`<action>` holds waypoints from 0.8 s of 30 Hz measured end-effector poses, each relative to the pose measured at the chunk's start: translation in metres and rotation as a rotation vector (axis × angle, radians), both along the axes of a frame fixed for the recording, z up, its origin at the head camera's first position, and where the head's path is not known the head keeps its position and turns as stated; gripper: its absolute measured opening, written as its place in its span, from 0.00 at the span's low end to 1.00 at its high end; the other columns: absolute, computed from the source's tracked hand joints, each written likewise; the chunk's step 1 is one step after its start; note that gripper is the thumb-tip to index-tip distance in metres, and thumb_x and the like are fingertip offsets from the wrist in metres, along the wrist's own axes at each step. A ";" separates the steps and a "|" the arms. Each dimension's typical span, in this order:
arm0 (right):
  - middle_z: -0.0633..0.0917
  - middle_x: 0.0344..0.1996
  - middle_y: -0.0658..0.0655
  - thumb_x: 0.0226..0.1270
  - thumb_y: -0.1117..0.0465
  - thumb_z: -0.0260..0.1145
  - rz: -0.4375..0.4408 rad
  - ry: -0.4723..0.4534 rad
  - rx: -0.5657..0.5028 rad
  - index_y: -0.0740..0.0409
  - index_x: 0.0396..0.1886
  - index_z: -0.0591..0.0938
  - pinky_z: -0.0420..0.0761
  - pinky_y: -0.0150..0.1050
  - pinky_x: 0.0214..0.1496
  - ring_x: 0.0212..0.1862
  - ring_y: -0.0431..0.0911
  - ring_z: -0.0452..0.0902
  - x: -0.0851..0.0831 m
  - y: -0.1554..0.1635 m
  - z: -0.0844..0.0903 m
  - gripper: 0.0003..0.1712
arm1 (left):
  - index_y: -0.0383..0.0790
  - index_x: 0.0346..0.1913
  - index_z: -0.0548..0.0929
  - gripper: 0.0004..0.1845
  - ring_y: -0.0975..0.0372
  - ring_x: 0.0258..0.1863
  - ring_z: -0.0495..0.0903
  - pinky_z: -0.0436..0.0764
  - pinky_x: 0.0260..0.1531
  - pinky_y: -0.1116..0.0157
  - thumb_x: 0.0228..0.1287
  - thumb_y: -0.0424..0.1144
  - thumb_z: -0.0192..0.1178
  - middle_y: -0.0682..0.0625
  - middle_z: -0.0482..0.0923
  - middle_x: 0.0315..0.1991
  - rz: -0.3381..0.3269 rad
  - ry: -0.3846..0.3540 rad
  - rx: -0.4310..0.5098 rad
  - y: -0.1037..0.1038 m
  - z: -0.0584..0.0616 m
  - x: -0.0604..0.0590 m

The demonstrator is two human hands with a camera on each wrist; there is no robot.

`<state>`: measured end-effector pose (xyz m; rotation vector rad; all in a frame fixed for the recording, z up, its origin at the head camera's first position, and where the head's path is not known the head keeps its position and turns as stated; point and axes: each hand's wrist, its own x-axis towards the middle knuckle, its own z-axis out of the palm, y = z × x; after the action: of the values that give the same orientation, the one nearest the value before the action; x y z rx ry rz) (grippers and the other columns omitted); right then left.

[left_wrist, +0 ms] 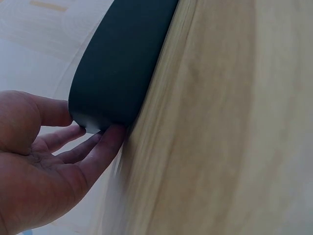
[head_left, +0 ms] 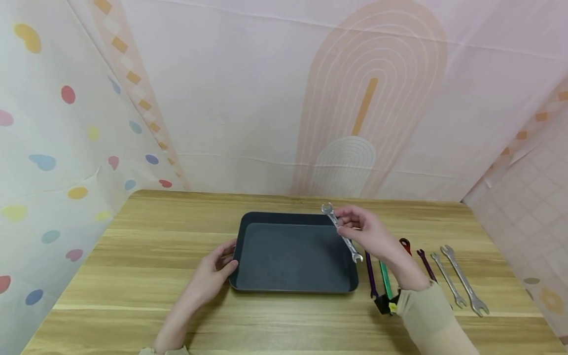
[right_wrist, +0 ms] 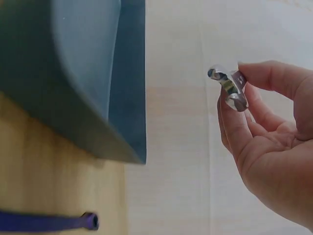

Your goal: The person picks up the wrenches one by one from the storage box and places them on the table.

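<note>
A silver double open-end wrench is pinched between the thumb and fingers of my right hand, above the right side of a dark grey tray. In the right wrist view one jaw end of the wrench faces the camera, held clear of the tray wall. My left hand grips the tray's left edge. The left wrist view shows its thumb at the rim and its fingers against the lower edge of the tray.
Right of the tray lie a purple wrench, a green wrench, a red wrench, a dark maroon wrench and two silver wrenches. My right forearm partly covers some. Patterned cloth hangs behind the wooden table.
</note>
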<state>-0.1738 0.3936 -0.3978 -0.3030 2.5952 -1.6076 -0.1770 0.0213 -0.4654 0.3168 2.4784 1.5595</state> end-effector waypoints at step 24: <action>0.84 0.43 0.36 0.77 0.68 0.63 -0.212 0.037 -0.141 0.75 0.67 0.73 0.83 0.26 0.45 0.45 0.33 0.80 0.049 0.057 -0.022 0.24 | 0.28 0.78 0.65 0.29 0.39 0.71 0.77 0.80 0.70 0.54 0.77 0.26 0.54 0.28 0.73 0.72 -0.028 0.010 0.013 0.006 -0.001 -0.003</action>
<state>-0.1253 0.4507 -0.4202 -0.0676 2.6225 -1.8745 -0.1802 0.0273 -0.4661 0.3610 2.4618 1.5674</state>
